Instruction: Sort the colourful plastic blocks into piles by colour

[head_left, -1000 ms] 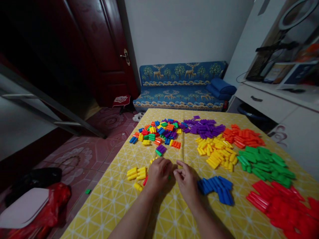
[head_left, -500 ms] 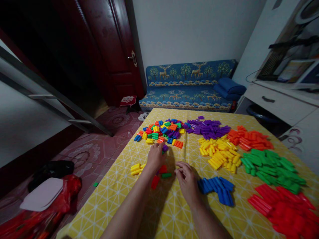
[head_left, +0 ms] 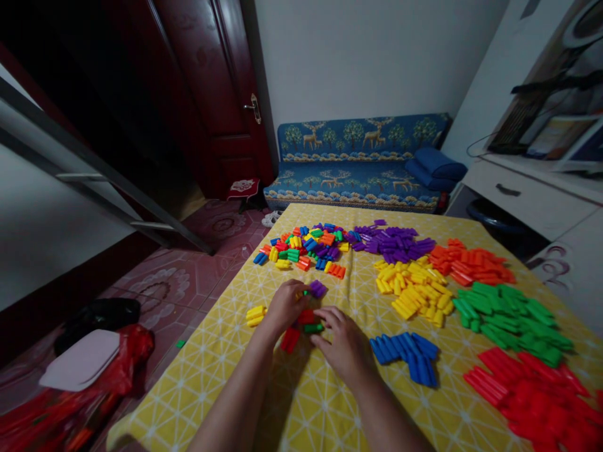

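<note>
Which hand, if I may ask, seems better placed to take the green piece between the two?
Probably the right hand: its thumb and fingers are parted close to the green piece, and the green pile lies on its side. The left hand is near the purple piece.

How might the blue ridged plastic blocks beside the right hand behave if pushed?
The blue ridged plastic blocks would probably shift each other, since they overlap. They seem stiff, judging by straight edges. Rolling seems unlikely, given their flattish shape.

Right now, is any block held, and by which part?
That cannot be told. The right hand is at the right end of a green block, grip unclear; the left hand is near a purple block, grip hidden.
</note>
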`<state>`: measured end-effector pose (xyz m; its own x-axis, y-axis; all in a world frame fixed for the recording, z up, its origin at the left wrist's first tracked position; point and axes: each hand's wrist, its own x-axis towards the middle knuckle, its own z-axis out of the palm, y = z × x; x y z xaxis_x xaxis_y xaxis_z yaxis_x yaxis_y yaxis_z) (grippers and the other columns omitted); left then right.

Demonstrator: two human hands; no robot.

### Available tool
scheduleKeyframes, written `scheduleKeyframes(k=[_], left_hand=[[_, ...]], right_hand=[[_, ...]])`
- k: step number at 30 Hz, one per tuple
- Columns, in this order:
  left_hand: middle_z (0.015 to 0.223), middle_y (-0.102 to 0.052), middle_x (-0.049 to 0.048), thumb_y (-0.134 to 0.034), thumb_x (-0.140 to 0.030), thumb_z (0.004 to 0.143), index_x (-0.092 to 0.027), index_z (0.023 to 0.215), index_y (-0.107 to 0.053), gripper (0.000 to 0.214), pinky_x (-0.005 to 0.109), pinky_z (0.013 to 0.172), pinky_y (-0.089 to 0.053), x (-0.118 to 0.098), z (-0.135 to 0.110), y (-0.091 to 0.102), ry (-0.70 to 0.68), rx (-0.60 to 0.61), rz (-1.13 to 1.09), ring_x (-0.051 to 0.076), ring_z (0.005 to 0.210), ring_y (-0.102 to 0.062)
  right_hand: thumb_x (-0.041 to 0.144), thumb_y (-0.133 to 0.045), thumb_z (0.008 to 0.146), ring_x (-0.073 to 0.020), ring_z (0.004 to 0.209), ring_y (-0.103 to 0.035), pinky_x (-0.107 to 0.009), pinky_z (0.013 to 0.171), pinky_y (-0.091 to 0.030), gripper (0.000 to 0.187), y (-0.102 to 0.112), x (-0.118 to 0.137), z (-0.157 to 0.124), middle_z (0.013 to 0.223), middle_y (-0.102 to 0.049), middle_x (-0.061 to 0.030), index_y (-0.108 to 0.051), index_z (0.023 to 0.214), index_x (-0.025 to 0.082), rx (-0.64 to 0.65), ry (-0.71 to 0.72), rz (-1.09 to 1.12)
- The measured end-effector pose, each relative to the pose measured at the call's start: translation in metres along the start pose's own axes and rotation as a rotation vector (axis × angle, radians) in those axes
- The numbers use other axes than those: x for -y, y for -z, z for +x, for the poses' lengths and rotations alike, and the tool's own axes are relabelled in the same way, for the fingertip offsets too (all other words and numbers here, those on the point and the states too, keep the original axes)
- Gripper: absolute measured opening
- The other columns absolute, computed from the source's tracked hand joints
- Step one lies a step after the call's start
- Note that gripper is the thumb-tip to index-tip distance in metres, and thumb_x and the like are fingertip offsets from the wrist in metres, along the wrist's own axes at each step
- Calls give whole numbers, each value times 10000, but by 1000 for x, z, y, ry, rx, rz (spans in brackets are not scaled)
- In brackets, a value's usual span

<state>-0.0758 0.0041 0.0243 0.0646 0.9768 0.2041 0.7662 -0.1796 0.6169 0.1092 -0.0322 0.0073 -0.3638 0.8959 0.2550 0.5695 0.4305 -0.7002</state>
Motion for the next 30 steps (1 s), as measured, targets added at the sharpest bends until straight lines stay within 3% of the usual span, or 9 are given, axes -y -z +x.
scheduleKeyframes(k=[4,8,13,16,19,23,26,28,30], left_hand=[[1036,-691,84,-620,-112,769,-193,1022,-745,294,316,911,-484,0,-15,7,15,42,-24,210,984,-633],[1053,-675,82,-597,-66,748,-191,1065,-724,364,296,903,-470,-4,-19,4,101,15,59,208,1008,-619],[971,-693,68,-559,-133,822,-177,1182,-642,372,262,825,-452,-6,-13,1,220,34,181,192,947,-635],[967,-699,70,-603,-248,835,-175,1245,-591,416,265,776,-446,-12,-5,-2,278,27,218,201,913,-645],[992,-686,84,-675,-427,785,-218,1114,-667,389,280,745,-441,-21,3,-9,319,25,310,228,903,-652],[945,-690,94,-693,-394,753,-215,1048,-701,345,305,739,-436,-26,11,-18,333,-24,324,250,884,-653],[878,-687,72,-699,-302,737,-183,1066,-695,350,287,722,-432,-27,11,-19,315,-196,99,207,806,-636],[775,-664,37,-731,-335,716,-160,1055,-690,384,260,674,-424,-32,7,-21,308,-302,-249,168,716,-605],[670,-624,9,-765,-435,687,-140,1020,-690,451,242,620,-412,-42,1,-27,336,-278,-715,138,627,-568]], right_hand=[[132,-607,820,-224,1025,-620,-345,869,-499,311,1,5,0,1080,-683,-21,-656,1086,286,48,38,-80],[133,-554,857,-212,921,-642,-322,786,-505,242,-1,-1,2,1019,-689,-44,-660,1047,239,-50,-28,-71],[243,-451,941,-211,905,-636,-320,782,-509,239,-6,-16,4,990,-684,-92,-650,1060,182,-304,-32,59],[290,-445,945,-205,877,-632,-312,758,-510,243,-11,-23,5,969,-679,-90,-641,1046,185,-326,-46,155],[348,-471,930,-210,844,-632,-313,717,-509,250,-14,-29,6,927,-678,-86,-632,1031,186,-322,-93,240],[450,-514,895,-212,779,-648,-313,669,-517,321,-17,-32,6,877,-681,-90,-615,1021,172,-349,-178,388],[489,-541,877,-202,715,-649,-305,636,-518,345,-17,-31,6,824,-677,-74,-602,1003,174,-346,-226,483],[491,-560,869,-197,712,-650,-301,640,-521,342,-16,-29,6,825,-683,-65,-601,1005,180,-368,-242,542],[489,-574,861,-200,746,-655,-308,670,-529,337,-15,-27,7,861,-693,-69,-605,1000,184,-413,-253,586]])
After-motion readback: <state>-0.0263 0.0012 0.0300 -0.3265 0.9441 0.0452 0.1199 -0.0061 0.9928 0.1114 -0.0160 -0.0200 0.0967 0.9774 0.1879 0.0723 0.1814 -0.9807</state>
